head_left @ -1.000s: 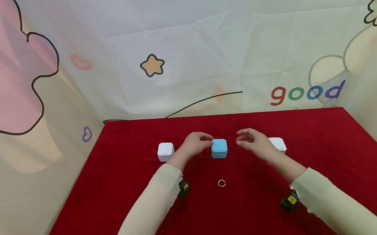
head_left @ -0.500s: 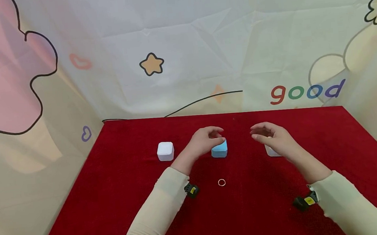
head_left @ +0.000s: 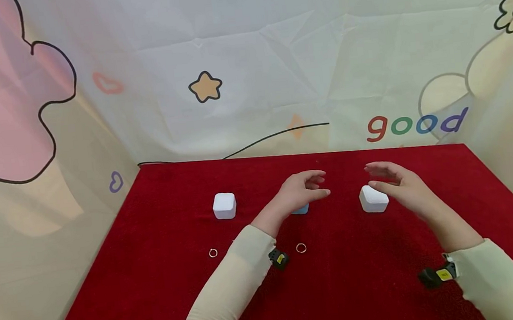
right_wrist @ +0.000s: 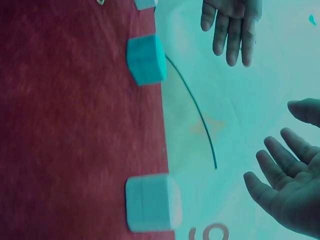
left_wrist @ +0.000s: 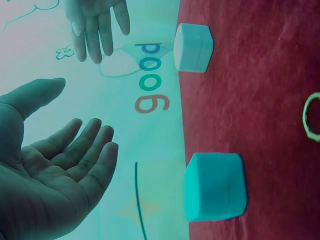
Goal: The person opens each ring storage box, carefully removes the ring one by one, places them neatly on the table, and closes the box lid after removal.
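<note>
My left hand (head_left: 300,190) hovers over the small blue box (head_left: 302,210), hiding most of it in the head view, fingers loosely bent and holding nothing. In the left wrist view the whole blue box (left_wrist: 217,187) shows, standing on the red cloth apart from that hand. My right hand (head_left: 403,187) hangs in the air by the right white box (head_left: 374,200), its thumb overlapping the box top in the head view. Nothing lies in the right palm (right_wrist: 295,195) either. A second white box (head_left: 225,206) stands to the left.
A thin ring (head_left: 301,252) lies on the red cloth (head_left: 353,295) in front of the blue box, with another ring (head_left: 210,253) further left. A printed curtain (head_left: 251,52) rises behind the table. Each wrist wears a small black camera (head_left: 279,259).
Both hands have moved to the right, the left from beside the blue box to over it. The right hand has uncovered the white box. The left ring has come into view. The boxes have stayed put.
</note>
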